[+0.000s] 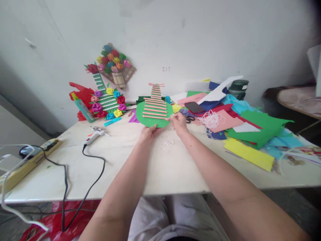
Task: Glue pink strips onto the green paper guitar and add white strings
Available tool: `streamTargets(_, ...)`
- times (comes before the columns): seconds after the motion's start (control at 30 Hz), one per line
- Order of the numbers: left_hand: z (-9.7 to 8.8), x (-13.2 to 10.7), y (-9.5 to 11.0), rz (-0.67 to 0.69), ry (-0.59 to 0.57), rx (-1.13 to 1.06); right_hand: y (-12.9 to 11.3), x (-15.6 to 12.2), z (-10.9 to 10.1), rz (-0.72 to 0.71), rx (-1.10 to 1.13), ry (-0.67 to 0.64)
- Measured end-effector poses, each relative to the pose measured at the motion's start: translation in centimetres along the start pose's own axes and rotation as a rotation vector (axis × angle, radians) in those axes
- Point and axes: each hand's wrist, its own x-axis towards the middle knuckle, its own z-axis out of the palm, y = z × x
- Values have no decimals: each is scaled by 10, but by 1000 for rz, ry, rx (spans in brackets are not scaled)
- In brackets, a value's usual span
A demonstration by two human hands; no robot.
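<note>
My left hand (148, 131) grips the near edge of a green paper disc (140, 112) that carries rows of pink paper sticks (154, 107) stacked into a tapering ladder. My right hand (179, 121) is at the disc's right edge, with its fingers pinched on the end of a thin pink stick (168, 118) lying at the lowest row. Both forearms reach out over the white table (160, 167). A few white scraps (167, 143) lie between my wrists.
A hot glue gun (96, 134) with a black cord lies left. Paper-flower crafts (107, 103) stand against the wall. Coloured paper sheets (250, 134), a phone (195, 107), scissors (190, 118) and white strips (212, 118) crowd the right side. A dark jar (238, 88) stands behind.
</note>
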Motion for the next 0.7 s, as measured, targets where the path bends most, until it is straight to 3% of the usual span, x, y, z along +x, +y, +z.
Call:
streamTargets(0.2, -3, 2, -3, 34, -46, 14, 3, 0, 0, -190, -115, -41)
streamTargets(0.37, -2, 1, -4, 43, -73, 28, 2, -2, 2, -322, -440, -1)
streamTargets(0.47, 0, -2, -3, 40, -123, 19, 0, -4, 4, -368, -623, 14)
streamTargets(0.7, 3, -3, -5, 31, -235, -41, -4, -11, 6, -413, -824, -94)
